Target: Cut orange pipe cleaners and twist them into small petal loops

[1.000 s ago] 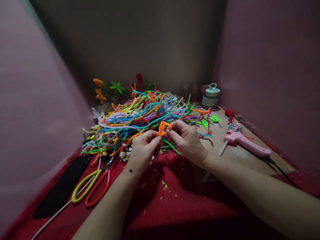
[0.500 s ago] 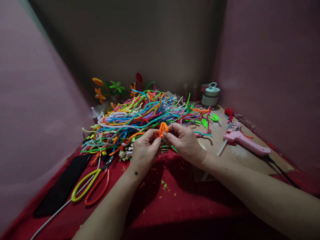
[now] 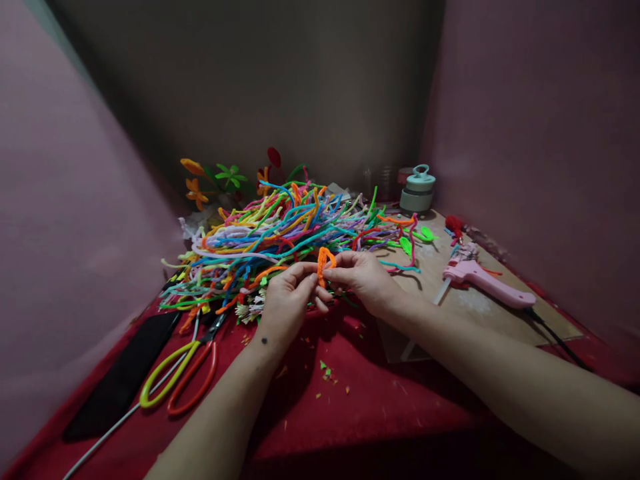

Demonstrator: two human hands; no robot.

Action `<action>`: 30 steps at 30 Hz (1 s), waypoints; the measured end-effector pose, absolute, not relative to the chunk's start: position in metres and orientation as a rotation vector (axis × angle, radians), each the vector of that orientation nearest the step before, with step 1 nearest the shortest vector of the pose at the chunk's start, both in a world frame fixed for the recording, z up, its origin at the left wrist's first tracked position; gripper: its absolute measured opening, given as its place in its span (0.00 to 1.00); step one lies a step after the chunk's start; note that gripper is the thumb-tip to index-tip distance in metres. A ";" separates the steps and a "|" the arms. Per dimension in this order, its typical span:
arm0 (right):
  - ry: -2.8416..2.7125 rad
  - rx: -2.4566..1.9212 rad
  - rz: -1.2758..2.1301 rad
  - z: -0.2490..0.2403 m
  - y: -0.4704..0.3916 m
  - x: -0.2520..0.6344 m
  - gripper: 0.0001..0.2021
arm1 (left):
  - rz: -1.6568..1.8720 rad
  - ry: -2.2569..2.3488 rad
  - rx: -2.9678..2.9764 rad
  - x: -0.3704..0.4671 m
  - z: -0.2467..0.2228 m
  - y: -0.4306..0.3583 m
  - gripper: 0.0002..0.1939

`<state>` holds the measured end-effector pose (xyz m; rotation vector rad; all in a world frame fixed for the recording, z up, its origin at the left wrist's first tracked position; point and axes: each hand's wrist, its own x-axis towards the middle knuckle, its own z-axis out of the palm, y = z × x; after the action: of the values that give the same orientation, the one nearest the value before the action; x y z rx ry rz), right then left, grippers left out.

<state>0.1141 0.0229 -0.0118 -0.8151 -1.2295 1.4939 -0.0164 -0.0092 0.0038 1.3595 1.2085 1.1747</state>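
Note:
An orange pipe cleaner piece (image 3: pixel 325 260), bent into a small loop, stands upright between both hands. My left hand (image 3: pixel 290 293) pinches its left side near the base with thumb and forefinger. On the other side, my right hand (image 3: pixel 367 279) grips the loop's right edge with thumb and fingers. Just behind the hands lies a big heap of coloured pipe cleaners (image 3: pixel 280 230). Some fingertips of both hands are hidden behind the orange piece.
Scissors with yellow and red handles (image 3: pixel 193 373) and a black flat object (image 3: pixel 123 377) lie left on the red cloth (image 3: pixel 360 413). A pink glue gun (image 3: pixel 490 283) rests on a brown board (image 3: pixel 475 323) at right. Behind stand a teal-lidded container (image 3: pixel 419 190) and fuzzy flowers (image 3: pixel 230 175).
The orange loop has turned a little in the fingers and looks more angular. More left fingers show below it. The whole view has shifted slightly.

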 end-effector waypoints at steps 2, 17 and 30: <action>-1.191 -0.743 1.548 -0.014 0.025 0.114 0.08 | 1.196 1.212 1.349 -0.016 0.005 -0.009 0.10; -1.146 -0.675 1.657 -0.014 0.029 0.114 0.07 | 1.194 1.204 1.345 -0.018 0.003 -0.006 0.11; -1.016 -0.560 1.861 -0.013 0.029 0.115 0.06 | 0.848 1.331 1.504 -0.032 0.007 -0.002 0.08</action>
<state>0.1146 0.0292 -0.0129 -0.5601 -1.0159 1.8607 -0.0317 -0.0016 0.0068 1.5040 1.3313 0.8482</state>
